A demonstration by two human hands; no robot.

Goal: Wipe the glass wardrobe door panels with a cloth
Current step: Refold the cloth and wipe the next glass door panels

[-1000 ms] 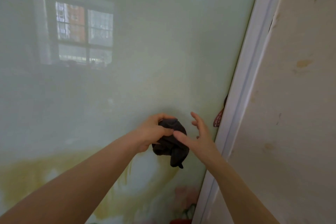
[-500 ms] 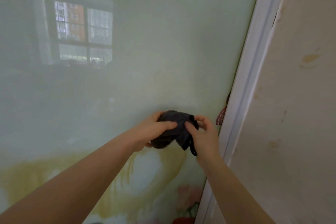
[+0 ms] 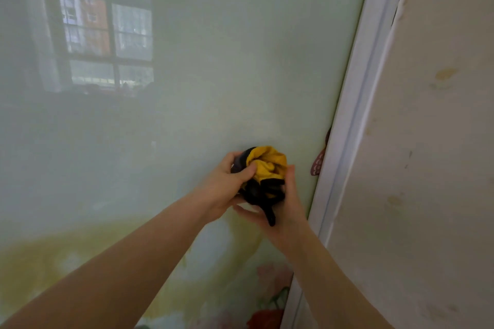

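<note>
Head view looks at a pale green glass door panel (image 3: 213, 75) that fills the left and middle of the frame. Its surface is glossy and hazy, and it mirrors a window (image 3: 107, 40) in the upper left of the frame, with dark bars, an orange building and pale ones beyond. Low on the glass, a printed yellowish wash spreads across the lower left, and pink and red flowers (image 3: 270, 299) sit at the bottom centre. A white door frame (image 3: 355, 120) runs slantwise from the upper right down to the bottom centre, and a small reddish butterfly decoration (image 3: 318, 163) peeks out at its left edge. Right of the frame stands a cream wall (image 3: 433, 155), marked with yellowish stains and small scuffs.

Just right of centre, both hands hold a bunched cloth (image 3: 263, 176), yellow on top and black beneath, in front of the glass near the frame; whether it touches the glass cannot be told. The left hand (image 3: 227, 184) grips it from the left, thumb pressed into the yellow fold. The right hand (image 3: 286, 208) cups it from below and from the right, fingers curled round the black part, a black corner hanging over the palm.
</note>
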